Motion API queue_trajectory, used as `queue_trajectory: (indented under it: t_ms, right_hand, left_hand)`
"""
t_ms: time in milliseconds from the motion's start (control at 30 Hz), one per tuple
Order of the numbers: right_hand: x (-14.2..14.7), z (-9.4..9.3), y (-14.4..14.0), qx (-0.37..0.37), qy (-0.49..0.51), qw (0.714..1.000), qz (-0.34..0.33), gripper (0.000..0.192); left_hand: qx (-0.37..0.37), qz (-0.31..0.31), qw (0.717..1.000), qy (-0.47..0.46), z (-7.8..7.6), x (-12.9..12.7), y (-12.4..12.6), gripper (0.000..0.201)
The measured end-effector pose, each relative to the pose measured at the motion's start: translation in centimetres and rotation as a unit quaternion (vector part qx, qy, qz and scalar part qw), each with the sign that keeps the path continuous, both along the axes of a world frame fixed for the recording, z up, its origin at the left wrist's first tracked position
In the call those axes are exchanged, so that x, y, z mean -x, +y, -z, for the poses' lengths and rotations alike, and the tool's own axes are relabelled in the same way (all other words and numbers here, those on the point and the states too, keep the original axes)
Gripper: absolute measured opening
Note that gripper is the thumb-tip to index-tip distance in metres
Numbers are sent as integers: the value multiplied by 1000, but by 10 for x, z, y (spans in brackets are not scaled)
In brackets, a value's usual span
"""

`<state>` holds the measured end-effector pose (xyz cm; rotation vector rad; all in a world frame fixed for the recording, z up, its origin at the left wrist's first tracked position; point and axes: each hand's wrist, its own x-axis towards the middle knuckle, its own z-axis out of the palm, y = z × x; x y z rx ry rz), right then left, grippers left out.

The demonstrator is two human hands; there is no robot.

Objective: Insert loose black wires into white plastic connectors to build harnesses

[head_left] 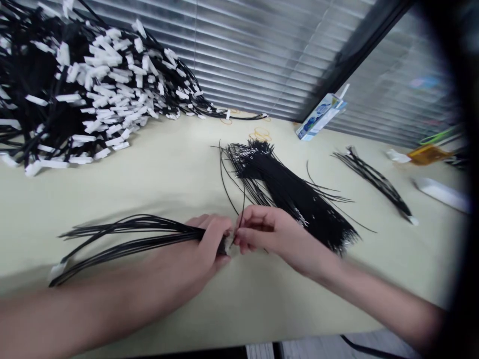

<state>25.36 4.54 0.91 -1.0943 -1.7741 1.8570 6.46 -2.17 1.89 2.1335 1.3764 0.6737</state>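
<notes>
My left hand (211,242) is closed around a bundle of black wires (149,234), whose loose ends trail to the left over the table. At the bundle's right end a pale connector (229,242) shows beyond my thumb, partly hidden by the fingers. My right hand (258,232) pinches a single thin black wire (242,207) right beside that connector; whether the wire tip is in it I cannot tell. Behind my right hand lies a thick pile of cut black wires (288,184) with bare, shiny ends.
A large heap of black cables with white connectors (116,85) fills the back left of the table (168,169). Rubber bands (261,133) and a blue-white drink carton (322,117) are near the blinds. Another wire bundle (376,182) lies right, near an orange item (428,154).
</notes>
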Motion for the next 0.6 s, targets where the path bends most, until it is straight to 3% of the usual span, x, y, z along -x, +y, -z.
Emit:
queue_trajectory:
  t_ms: [167,333,600]
  right_hand:
    - [4,18,-10,-177,-27,983,34,3]
    - [0,19,-13,-246,-59,967,18,4]
    - [-1,18,-16,-348,-93,933,9,3]
  left_hand:
    - [-7,5,1000,29,11,-1,2,20]
    - [-45,-11,999,20,27,-2,2,29]
    - [-32,-7,999,22,27,-2,2,29]
